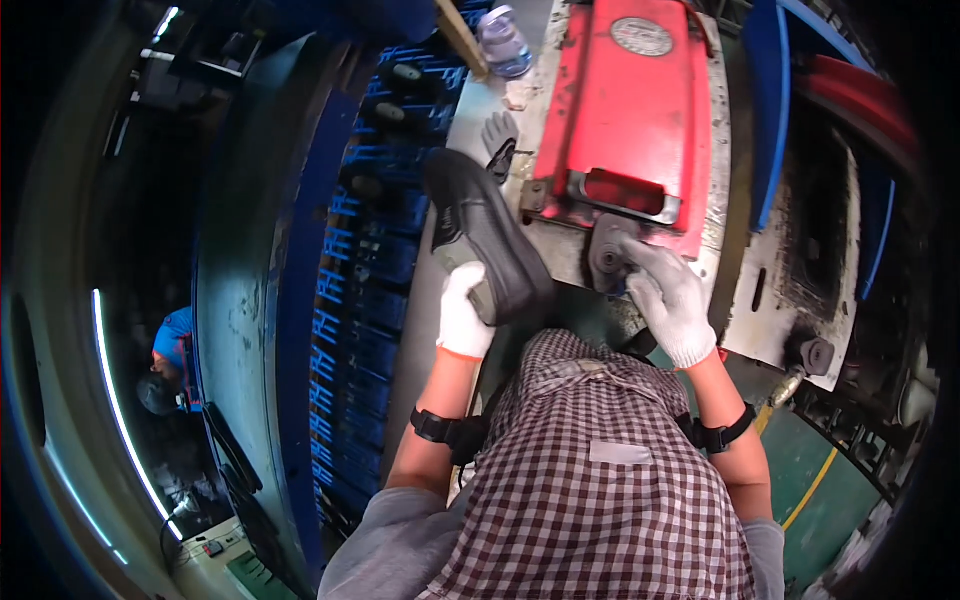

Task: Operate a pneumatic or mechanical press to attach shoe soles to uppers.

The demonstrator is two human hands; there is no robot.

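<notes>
My left hand [467, 318], in a white knitted glove, grips a black shoe [490, 240] around its grey-lined opening. The shoe is tilted with its toe pointing up and left and its thick sole side to the right. My right hand [672, 302], also gloved, reaches a dark grey metal latch piece [606, 258] at the near end of a red machine cover [635, 110]. Its fingers look stretched out against the latch, with the thumb apart. The cover has a metal-framed handle opening [622, 196] at its near end.
A grey and black glove [499, 140] and a clear bottle [505, 42] lie on the bench beside the cover. Blue pegged racks [370, 240] run along the left. A second machine plate [790, 260] stands at right. Another person [172, 350] is far left.
</notes>
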